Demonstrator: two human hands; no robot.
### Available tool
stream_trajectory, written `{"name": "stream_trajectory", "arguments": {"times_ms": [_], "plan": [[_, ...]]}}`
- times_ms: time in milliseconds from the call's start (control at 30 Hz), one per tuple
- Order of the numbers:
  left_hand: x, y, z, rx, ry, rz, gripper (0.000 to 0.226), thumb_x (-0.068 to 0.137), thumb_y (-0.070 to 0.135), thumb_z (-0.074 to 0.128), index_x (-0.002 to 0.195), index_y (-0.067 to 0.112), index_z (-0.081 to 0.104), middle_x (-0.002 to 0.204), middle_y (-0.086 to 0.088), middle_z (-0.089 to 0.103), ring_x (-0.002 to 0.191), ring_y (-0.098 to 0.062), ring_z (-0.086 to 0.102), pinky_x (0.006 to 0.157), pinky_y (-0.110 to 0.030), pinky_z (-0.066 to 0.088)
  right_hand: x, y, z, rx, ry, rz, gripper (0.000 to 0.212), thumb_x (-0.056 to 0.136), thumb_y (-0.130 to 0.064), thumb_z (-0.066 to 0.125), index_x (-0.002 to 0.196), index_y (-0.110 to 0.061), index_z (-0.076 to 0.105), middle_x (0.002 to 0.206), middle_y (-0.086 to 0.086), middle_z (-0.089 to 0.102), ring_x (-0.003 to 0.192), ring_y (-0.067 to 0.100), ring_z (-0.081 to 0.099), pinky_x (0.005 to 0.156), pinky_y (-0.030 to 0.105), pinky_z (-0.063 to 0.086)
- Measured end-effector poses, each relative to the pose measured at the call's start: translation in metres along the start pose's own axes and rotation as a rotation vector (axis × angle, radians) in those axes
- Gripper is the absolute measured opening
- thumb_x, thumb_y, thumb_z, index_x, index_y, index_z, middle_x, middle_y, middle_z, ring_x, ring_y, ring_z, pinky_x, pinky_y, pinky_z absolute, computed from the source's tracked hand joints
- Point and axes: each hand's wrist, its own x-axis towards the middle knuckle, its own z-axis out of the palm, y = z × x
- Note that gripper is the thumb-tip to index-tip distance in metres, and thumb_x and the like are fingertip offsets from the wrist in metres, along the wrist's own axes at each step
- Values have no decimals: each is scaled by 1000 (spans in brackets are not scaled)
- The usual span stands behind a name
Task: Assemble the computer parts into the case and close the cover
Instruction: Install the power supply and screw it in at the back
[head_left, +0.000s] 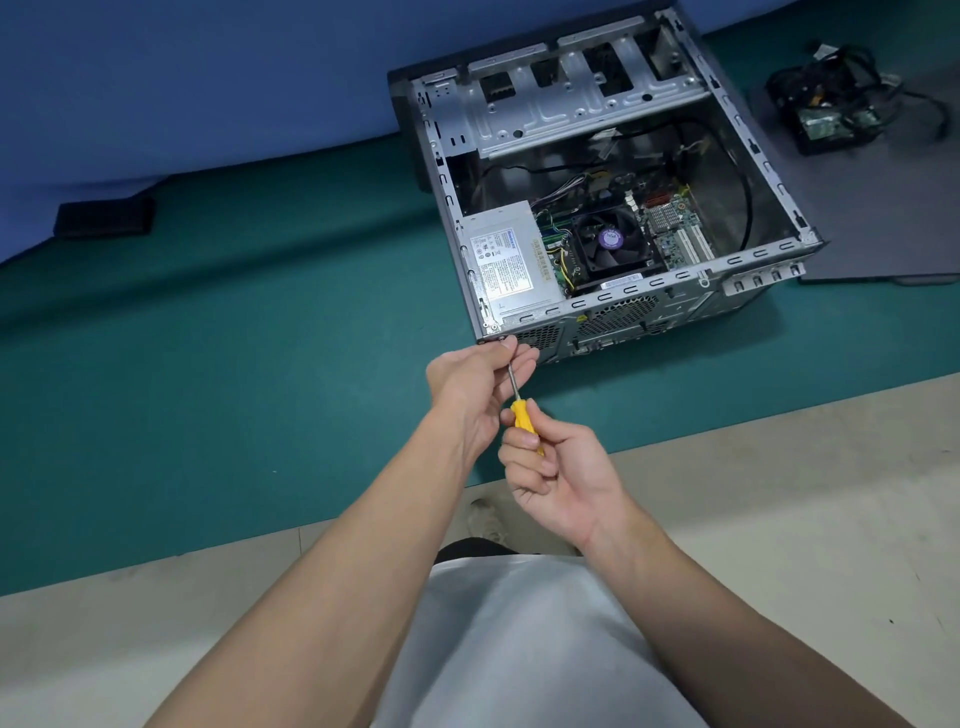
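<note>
Your right hand (561, 478) wraps its grip round the yellow handle of the screwdriver (524, 415). Your left hand (478, 379) pinches the bare shaft close to the tip, fingertips touching the near left corner of the case (623, 295). The case lies open on the green surface (260, 338), with the power supply (506, 260) seated just inside that corner. I judge the step to be driving a fixing screw for the power supply through the rear wall. Your fingers hide the tip and the screw, so I cannot tell whether the blade is seated in the head.

Set the shaft square to the rear wall before you turn; a tilted tip is apt to slip out and chew the head. Push along the shaft with the right palm. Let the left fingers only guide, loose enough for the shaft to spin. Turn gently at first so the thread catches, then tighten to snug and no further. The dark cover panel (883, 223) lies well apart to the right, with a loose cabled part (831, 114) at its far end, so closing is some way off.
</note>
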Motion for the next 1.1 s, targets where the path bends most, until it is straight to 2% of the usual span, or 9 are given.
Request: {"name": "stream_trajectory", "arguments": {"times_ms": [67, 167, 267, 500, 600, 767, 833, 900, 1100], "plan": [[1, 1, 0, 6, 8, 4, 3, 85, -10, 65, 83, -10, 62, 68, -20, 70, 64, -26, 72, 58, -25, 58, 0, 0, 1, -246, 144, -110, 24, 95, -25, 51, 85, -4, 56, 56, 2, 46, 36, 7, 32, 32, 18, 23], [2, 0, -1, 34, 14, 14, 4, 85, -9, 65, 82, -10, 62, 70, -20, 70, 66, -27, 72, 62, -28, 60, 0, 9, 0, -1181, 541, -482, 27, 96, -35, 54, 86, -11, 54, 69, 5, 61, 55, 21, 50, 53, 33, 40], [2, -1, 0, 49, 9, 15, 4, 85, -8, 66, 83, -10, 63, 74, -21, 70, 68, -27, 72, 65, -29, 61, 4, 15, -1, -1637, 644, -614, 29, 100, -33, 44, 79, -14, 50, 74, 4, 56, 73, 28, 45, 61, 35, 26], [1, 0, -3, 7, -15, -4, 5, 86, -7, 66, 87, -9, 62, 78, -21, 72, 69, -24, 73, 58, -22, 57, 3, 3, -1, -138, 45, -71, 28, 95, -25, 47, 76, -6, 54, 51, -4, 31, 30, 3, 22, 32, 16, 12], [1, -2, -1, -23, -7, -1, 4, 85, -9, 65, 87, -9, 61, 74, -21, 71, 68, -26, 73, 59, -24, 58, 1, -5, 0, -168, 79, -44, 29, 92, -28, 52, 78, -3, 58, 53, -1, 39, 33, 5, 30, 32, 16, 20], [4, -4, -2, 11, 2, 18, 6, 84, -8, 67, 87, -11, 62, 72, -20, 71, 69, -28, 73, 62, -27, 59, 1, 14, -2, -1542, 625, -625, 31, 99, -37, 47, 84, -11, 54, 74, 6, 61, 71, 27, 50, 63, 37, 36], [4, -4, -2, 18, -1, 18, 6, 84, -8, 67, 86, -10, 62, 73, -20, 71, 70, -27, 73, 62, -27, 59, 5, 17, -3, -1650, 652, -665, 29, 101, -33, 40, 85, -12, 52, 79, 6, 56, 78, 26, 39, 63, 37, 26], [4, -4, -2, 24, -11, 17, 5, 84, -7, 67, 84, -10, 63, 73, -19, 71, 69, -26, 73, 62, -27, 59, 9, 13, -2, -1520, 648, -639, 31, 101, -30, 42, 81, -11, 55, 74, 7, 55, 72, 26, 42, 61, 35, 29], [3, -4, -3, -4, -29, -2, 6, 85, -5, 67, 86, -9, 62, 77, -19, 72, 69, -24, 73, 61, -23, 58, 12, 6, 0, -126, 136, -95, 39, 100, -31, 41, 70, -7, 51, 46, -2, 32, 28, 5, 21, 30, 18, 12]]}}
